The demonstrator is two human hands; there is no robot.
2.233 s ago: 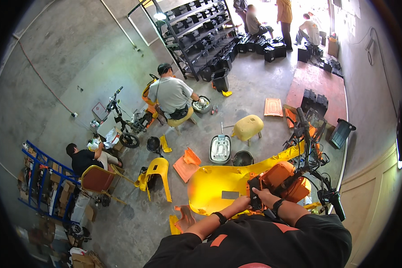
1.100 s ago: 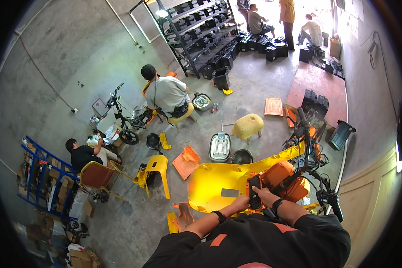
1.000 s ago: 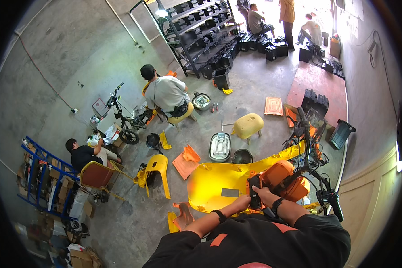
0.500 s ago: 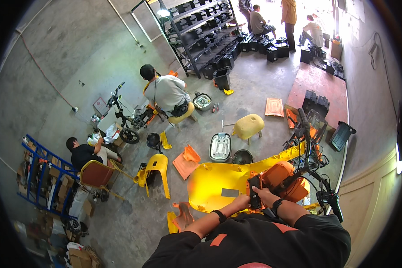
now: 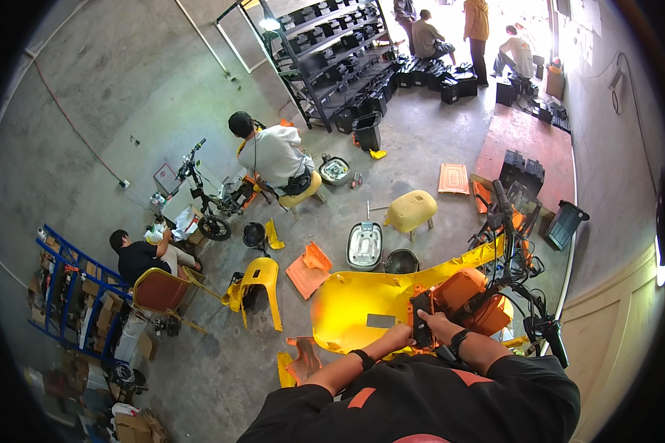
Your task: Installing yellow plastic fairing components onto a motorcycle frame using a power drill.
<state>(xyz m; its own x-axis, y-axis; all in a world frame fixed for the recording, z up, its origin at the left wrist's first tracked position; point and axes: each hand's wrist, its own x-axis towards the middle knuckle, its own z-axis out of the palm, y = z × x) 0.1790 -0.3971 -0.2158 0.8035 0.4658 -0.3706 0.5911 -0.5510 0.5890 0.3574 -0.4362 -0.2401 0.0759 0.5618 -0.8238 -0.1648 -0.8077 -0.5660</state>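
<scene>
In front of my body, my left hand (image 5: 400,337) is closed at the near left edge of a black oblong part (image 5: 422,304). My right hand (image 5: 439,325) grips the same part from the right, its thumb lying on top; the other fingers are mostly hidden. The black part lies against orange body pieces (image 5: 459,286), and its exact kind is not clear. Under and left of it spreads a large yellow body panel (image 5: 340,303) with a rectangular cut-out. Just right of my hands stand the black handlebars (image 5: 504,277) with loose cables.
Beyond the panel are a grey-white shell (image 5: 364,245), a dark bowl (image 5: 401,261) and a yellow stool (image 5: 412,210). Orange panels (image 5: 308,273) and a yellow frame piece (image 5: 261,277) lie left. Two people sit working farther left. A grey bin (image 5: 566,225) stands near the right wall.
My hands and the black part stay nearly in place. The seated person in the grey shirt has shifted slightly, and the other seated person's arm has moved a little.
</scene>
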